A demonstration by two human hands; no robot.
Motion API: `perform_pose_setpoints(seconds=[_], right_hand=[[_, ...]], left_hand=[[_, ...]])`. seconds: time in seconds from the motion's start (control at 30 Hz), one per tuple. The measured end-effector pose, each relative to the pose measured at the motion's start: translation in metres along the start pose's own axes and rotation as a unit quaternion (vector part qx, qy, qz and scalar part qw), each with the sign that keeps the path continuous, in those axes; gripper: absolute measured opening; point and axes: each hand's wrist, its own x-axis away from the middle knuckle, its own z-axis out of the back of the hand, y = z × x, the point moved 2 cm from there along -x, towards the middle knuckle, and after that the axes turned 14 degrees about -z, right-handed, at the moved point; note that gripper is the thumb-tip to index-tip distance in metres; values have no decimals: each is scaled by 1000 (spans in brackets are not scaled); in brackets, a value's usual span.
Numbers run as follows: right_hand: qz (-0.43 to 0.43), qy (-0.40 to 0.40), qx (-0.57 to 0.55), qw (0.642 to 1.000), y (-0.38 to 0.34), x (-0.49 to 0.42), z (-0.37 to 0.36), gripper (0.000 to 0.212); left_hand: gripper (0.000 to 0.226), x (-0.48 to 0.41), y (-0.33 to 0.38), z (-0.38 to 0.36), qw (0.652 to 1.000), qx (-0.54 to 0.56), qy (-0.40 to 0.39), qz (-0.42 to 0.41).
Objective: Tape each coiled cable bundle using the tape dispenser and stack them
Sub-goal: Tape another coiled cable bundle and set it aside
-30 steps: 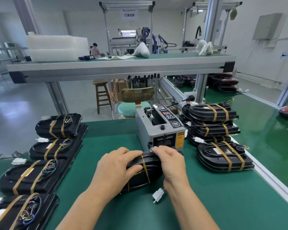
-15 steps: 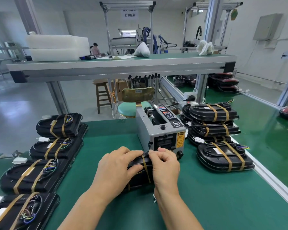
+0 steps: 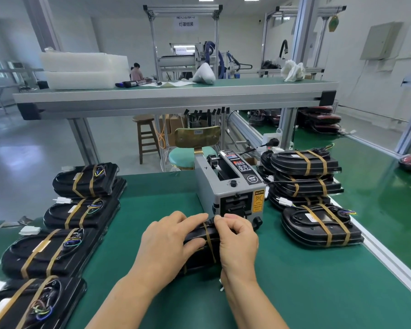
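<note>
A black coiled cable bundle (image 3: 201, 236) lies on the green bench just in front of the grey tape dispenser (image 3: 231, 186). One tan tape band crosses it. My left hand (image 3: 169, 243) lies flat on the bundle's left part and presses it down. My right hand (image 3: 237, 241) rests on its right part, thumb and forefinger pinched at the bundle's top edge next to the tape band. Much of the bundle is hidden under both hands. A stack of taped bundles (image 3: 304, 176) stands right of the dispenser.
Several taped bundles (image 3: 81, 212) lie in a row along the left of the bench. One more taped bundle (image 3: 318, 224) sits at the right near the aluminium edge rail (image 3: 389, 260). A raised shelf (image 3: 171, 98) spans the back. A stool (image 3: 190, 153) stands behind the bench.
My right hand has moved left from the dispenser's outlet onto the bundle's top edge. The white connector below the bundle is now almost hidden by my right wrist.
</note>
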Motion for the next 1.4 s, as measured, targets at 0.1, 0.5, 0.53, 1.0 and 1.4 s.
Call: perform_pose_setpoints(seconds=[0.1, 0.5, 0.53, 1.0, 1.4], right_hand=[[4, -5, 13, 1000, 0, 0, -1, 25], [45, 5, 78, 996, 4, -3, 1, 26], [51, 9, 85, 995, 5, -3, 2, 24], [-64, 82, 49, 993, -7, -72, 21, 21], [-150, 69, 32, 986, -14, -82, 14, 7]], left_hand=[[48, 0, 0, 1, 1000, 1, 3, -4], [45, 2, 7, 2, 996, -34, 48, -72], [44, 2, 7, 2, 996, -35, 48, -72], [44, -5, 2, 0, 992, -70, -94, -39], [40, -28, 18, -6, 983, -2, -176, -42]])
